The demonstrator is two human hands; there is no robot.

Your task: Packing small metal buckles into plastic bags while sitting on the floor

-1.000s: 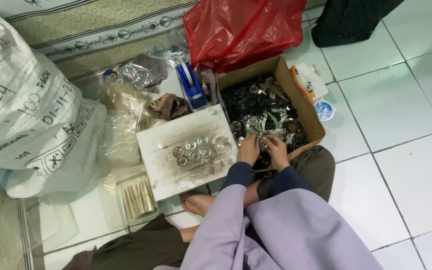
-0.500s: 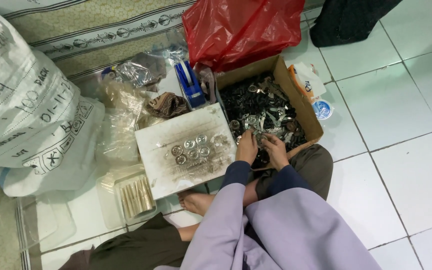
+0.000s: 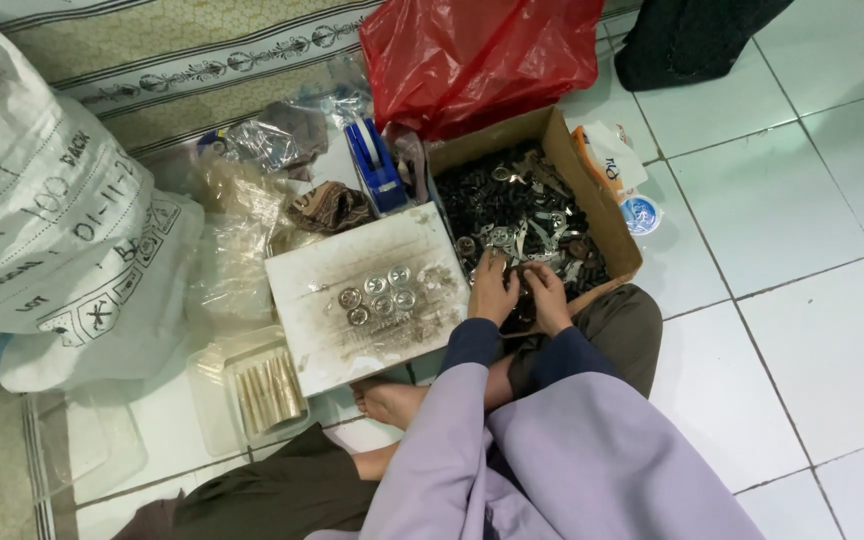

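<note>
Against the 2 earlier views, the scene is almost unchanged: both hands stay at the near edge of the cardboard box (image 3: pixel 592 215), and the only difference is a slight shift of the camera's framing, so the sorting work appears to be at the same stage, with no new piece carried across. The left hand (image 3: pixel 492 290) rests on the box's near-left corner, its fingers curled down among the small metal parts (image 3: pixel 522 215); whether they grip a piece cannot be told, since the fingertips are hidden in the pile. The right hand (image 3: pixel 545 292) lies just beside it, touching the same heap, fingers bent and close together, and its hold is likewise not readable. The dark and silvery parts fill the box from the hands to the far wall. Just left of the left hand sits a stained white tray (image 3: pixel 302 330), carrying 6 round silver discs (image 3: pixel 380 293) grouped near its middle, apart from both hands. Behind the tray stand a blue tape dispenser (image 3: pixel 374 165) and crumpled clear plastic bags (image 3: pixel 252 145); a red plastic bag (image 3: pixel 482 50) lies beyond the box. A large white sack (image 3: pixel 52 220) occupies the left of the tiled floor (image 3: pixel 812 330).
</note>
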